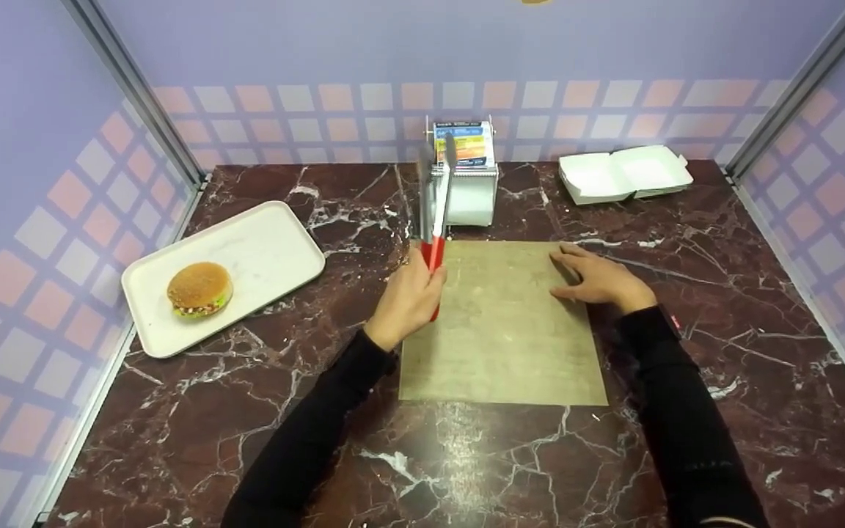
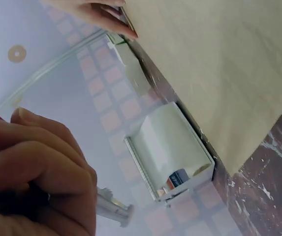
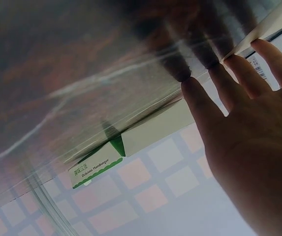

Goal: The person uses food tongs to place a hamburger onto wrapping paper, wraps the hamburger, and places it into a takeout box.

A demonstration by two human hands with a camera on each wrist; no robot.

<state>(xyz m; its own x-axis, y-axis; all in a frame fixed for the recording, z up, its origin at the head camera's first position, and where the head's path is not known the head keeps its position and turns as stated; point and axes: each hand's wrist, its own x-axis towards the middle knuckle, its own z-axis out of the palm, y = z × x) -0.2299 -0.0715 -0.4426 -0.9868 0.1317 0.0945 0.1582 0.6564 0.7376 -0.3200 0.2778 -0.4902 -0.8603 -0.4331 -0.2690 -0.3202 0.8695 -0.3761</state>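
Observation:
In the head view my left hand (image 1: 409,299) grips a pair of tongs (image 1: 435,253) by the red handles, with the metal arms pointing toward the back wall. The curled fingers (image 2: 47,152) fill the left side of the left wrist view. A brownish-yellow sheet of paper (image 1: 503,337) lies flat on the marble table. My right hand (image 1: 598,280) touches the sheet's upper right edge with outstretched fingers, holding nothing. Its fingertips meet the surface in the right wrist view. On a white tray (image 1: 268,242) at the left sits a hamburger (image 1: 199,288).
Behind the sheet stands a dispenser (image 1: 472,198) with a white roll and a colourful label. An unfolded white burger box (image 1: 624,176) rests at the back right. Patterned panels (image 1: 364,99) close off the back and both sides of the table (image 1: 268,411).

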